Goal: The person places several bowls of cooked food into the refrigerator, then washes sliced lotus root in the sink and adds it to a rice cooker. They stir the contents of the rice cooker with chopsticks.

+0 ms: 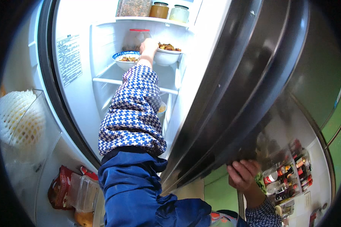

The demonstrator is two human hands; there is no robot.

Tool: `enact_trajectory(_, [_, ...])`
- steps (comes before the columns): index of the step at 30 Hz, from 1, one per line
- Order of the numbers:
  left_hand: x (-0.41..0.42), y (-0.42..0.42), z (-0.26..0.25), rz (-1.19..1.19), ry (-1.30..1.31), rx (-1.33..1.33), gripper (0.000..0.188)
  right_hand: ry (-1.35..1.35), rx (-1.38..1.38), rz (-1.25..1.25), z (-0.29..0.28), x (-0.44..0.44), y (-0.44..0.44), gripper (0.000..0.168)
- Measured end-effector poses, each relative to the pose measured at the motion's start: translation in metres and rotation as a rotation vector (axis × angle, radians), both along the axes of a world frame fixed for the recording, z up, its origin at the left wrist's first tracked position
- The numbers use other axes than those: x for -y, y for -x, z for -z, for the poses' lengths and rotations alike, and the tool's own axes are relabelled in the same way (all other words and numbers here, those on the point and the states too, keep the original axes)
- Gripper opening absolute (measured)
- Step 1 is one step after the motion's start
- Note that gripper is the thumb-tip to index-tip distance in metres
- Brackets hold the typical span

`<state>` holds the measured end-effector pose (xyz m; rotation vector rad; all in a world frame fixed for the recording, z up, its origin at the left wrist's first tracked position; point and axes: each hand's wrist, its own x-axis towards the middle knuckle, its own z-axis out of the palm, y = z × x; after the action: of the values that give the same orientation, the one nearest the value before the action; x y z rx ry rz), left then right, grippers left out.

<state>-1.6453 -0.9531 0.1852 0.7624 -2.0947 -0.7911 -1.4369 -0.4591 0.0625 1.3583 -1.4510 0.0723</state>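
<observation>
My left hand (148,48) reaches deep into a lit refrigerator, between two bowls on a glass shelf (108,80). On its left, a blue-rimmed bowl (126,64) holds cooked food. Against its right side stands a white bowl (167,58) heaped with browned food. Its fingertips are hidden, so I cannot tell whether it grips a bowl rim. Behind the hand is a clear container with a red lid (139,30). At lower right, my right hand (243,174) has its fingers curled against the dark glossy refrigerator door (216,119); whether it grips there is unclear.
An upper shelf (156,19) carries jars (158,10). Another small bowl (162,108) sits lower down. The open left door (52,133) holds foam-netted fruit (22,119), a red bag (59,188) and a clear plastic box (85,193). Several bottles (284,177) appear at far right.
</observation>
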Motion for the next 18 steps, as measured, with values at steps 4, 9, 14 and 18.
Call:
enact_trajectory(4, [-0.027,-0.019,-0.005,-0.097,0.28,-0.142,0.03,0.053,0.029,-0.08,-0.008,0.007,0.029,0.013])
enact_trajectory(9, [-0.043,-0.092,0.025,-0.066,0.367,-0.393,0.019,0.042,-0.003,-0.065,0.01,-0.001,0.009,0.019])
enact_trajectory(14, [-0.199,-0.236,0.098,0.603,-0.256,-0.969,0.037,0.138,0.003,-0.11,0.017,0.005,0.008,0.021])
enact_trajectory(18, [-0.278,-0.305,0.185,0.553,-0.242,-0.902,0.043,0.167,0.002,-0.131,0.016,0.001,0.008,0.022])
